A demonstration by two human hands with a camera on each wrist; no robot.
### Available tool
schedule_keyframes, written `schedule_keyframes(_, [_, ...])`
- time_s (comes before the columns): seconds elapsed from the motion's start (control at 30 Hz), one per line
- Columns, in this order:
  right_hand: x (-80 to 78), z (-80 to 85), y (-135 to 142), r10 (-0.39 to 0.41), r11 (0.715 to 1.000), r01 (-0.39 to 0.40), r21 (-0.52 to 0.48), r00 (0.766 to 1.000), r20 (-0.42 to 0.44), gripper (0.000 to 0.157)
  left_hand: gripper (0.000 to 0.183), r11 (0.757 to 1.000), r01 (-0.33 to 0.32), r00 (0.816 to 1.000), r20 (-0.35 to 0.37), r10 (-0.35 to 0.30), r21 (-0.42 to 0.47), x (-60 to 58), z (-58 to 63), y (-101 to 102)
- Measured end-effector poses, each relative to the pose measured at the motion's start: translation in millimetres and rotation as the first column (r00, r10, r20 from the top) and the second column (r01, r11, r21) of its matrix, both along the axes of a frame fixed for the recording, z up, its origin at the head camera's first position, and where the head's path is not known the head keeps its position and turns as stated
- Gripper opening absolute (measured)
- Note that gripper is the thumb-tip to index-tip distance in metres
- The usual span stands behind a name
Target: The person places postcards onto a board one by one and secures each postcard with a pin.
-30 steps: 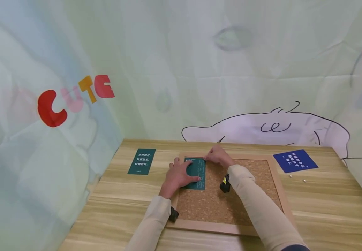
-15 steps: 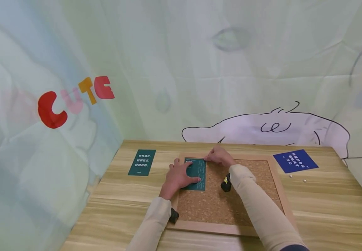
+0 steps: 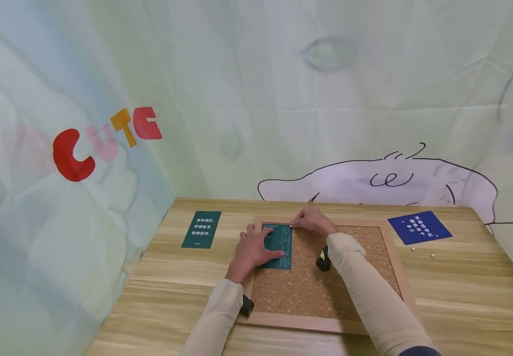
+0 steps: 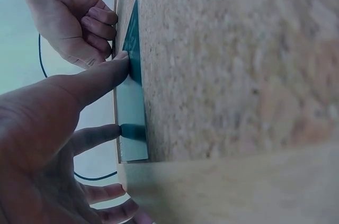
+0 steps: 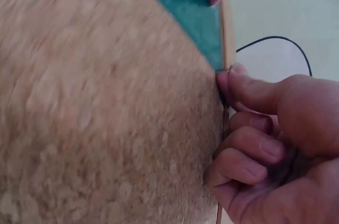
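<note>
A dark green card [image 3: 278, 242] with white print lies in the upper left corner of a wood-framed corkboard [image 3: 303, 291]. My left hand [image 3: 251, 249] is spread over its left part, thumb and index fingertip pressing it down. At the card's top right corner my right hand [image 3: 312, 221] pinches a small thumbtack [image 5: 230, 69] between thumb and index finger, the other fingers curled in. Most of the tack is hidden by the fingertips. In the left wrist view, the left thumb [image 4: 108, 75] reaches across the card close to the right hand.
Another green card [image 3: 201, 229] lies on the wooden table [image 3: 163, 291] left of the board. A blue card [image 3: 419, 227] lies to the right, with two small pale tacks [image 3: 413, 249] just in front of it. A printed cloth backdrop [image 3: 238, 123] stands behind the table.
My right wrist has shifted slightly to the right while its fingertips stay at the card's corner. The left hand and the card keep their place.
</note>
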State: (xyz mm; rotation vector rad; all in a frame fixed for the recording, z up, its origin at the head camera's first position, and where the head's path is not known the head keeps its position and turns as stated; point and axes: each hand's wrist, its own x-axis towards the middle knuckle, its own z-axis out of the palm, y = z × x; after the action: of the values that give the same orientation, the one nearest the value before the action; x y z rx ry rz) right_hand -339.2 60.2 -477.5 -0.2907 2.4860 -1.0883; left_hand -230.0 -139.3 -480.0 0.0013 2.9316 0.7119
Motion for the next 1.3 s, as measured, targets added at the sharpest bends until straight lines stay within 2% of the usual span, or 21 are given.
schedule_keyframes(0.17, [1.0, 1.8, -2.5, 0.053, 0.998, -0.051, 0.045, 0.997, -0.047, 0.027, 0.082, 1.0, -0.003, 1.0, 0.001, 0.003, 0.002, 0.2, -0.5, -1.3])
schedule_keyframes(0.57, [3.7, 9.1, -7.7, 0.087, 0.988, -0.074, 0.137, 0.992, -0.086, 0.024, 0.081, 1.0, -0.004, 1.0, -0.004, 0.004, 0.007, -0.5, -2.4, -1.8])
schedule_keyframes(0.9, [6.1, 13.6, -20.2, 0.068, 0.978, -0.047, 0.205, 0.993, -0.098, 0.026, 0.08, 1.0, -0.011, 1.0, -0.019, 0.011, 0.005, 2.6, -0.2, -4.2])
schedule_keyframes(1.07, [4.5, 11.3, -20.7, 0.046, 0.972, -0.029, 0.232, 0.997, -0.069, 0.026, 0.08, 1.0, 0.009, 1.0, -0.015, -0.009, 0.006, 2.6, -3.4, -2.0])
schedule_keyframes(1.3, [2.4, 15.8, -21.0, 0.075, 0.968, -0.06, 0.244, 0.996, -0.055, 0.022, 0.08, 1.0, -0.002, 1.0, -0.029, 0.003, 0.018, 2.6, -2.5, -1.2])
